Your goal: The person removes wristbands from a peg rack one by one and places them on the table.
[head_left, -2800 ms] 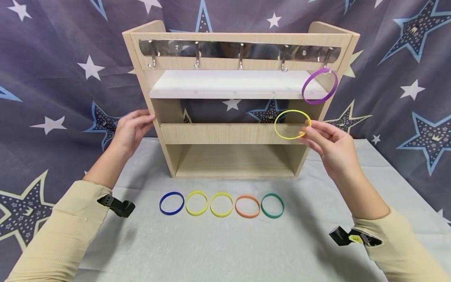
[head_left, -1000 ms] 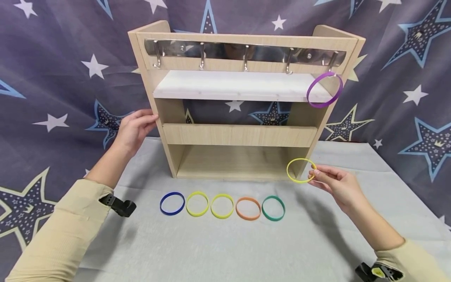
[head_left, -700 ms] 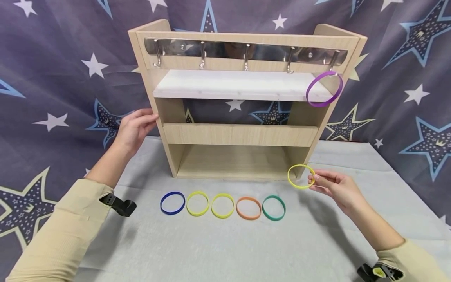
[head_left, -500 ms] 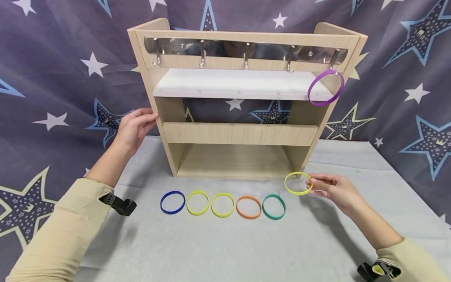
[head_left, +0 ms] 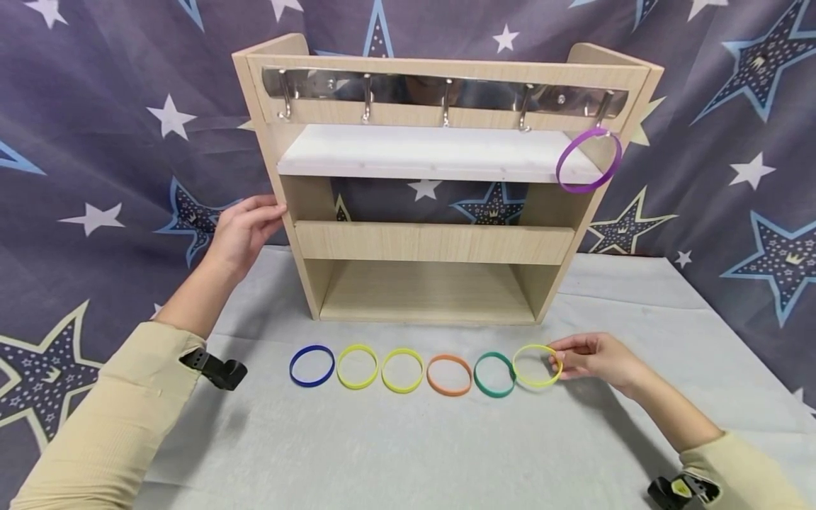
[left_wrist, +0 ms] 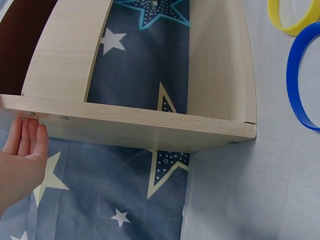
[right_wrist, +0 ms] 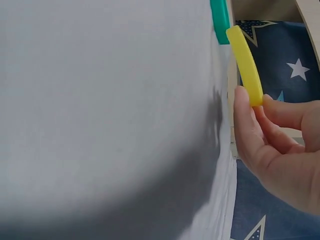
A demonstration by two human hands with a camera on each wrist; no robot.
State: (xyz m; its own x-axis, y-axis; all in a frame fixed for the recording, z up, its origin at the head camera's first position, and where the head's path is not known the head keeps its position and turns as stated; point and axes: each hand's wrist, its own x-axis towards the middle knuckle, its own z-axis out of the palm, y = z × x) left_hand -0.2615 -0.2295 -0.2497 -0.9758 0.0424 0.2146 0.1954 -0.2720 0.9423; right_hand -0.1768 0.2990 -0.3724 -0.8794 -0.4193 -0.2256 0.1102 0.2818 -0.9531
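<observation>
Lowered yellow ring (head_left: 537,365) (fingers (head_left: 569,352) pinching)

Left wrist view: blue ring (left_wrist: 302,85) and yellow ring (left_wrist: 292,17) cut by frame edge. Right wrist view: green ring (right_wrist: 219,21) cropped at top.

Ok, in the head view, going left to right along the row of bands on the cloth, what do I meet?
Blue band → yellow band → second yellow band → orange band → green band → yellow band pinched by the right hand → right hand.
</observation>
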